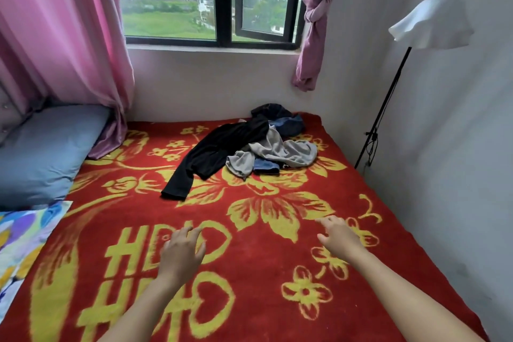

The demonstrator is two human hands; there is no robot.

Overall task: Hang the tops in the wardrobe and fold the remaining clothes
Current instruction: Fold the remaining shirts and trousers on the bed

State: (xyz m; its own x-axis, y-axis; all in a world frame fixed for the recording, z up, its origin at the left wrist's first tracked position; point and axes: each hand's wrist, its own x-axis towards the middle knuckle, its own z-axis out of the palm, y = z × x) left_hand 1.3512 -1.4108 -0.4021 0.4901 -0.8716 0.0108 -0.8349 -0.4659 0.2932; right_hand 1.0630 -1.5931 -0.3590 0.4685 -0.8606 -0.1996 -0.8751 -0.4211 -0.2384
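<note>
While the pile of clothes lies at the far end of the red blanket near the window wall, the left hand and right hand extend over the blanket well apart, fingers relaxed, holding nothing.

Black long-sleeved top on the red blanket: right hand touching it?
Apart. The head view shows the right hand open over the red-and-yellow flowered blanket, with bare blanket between it and the black long-sleeved top.
</note>
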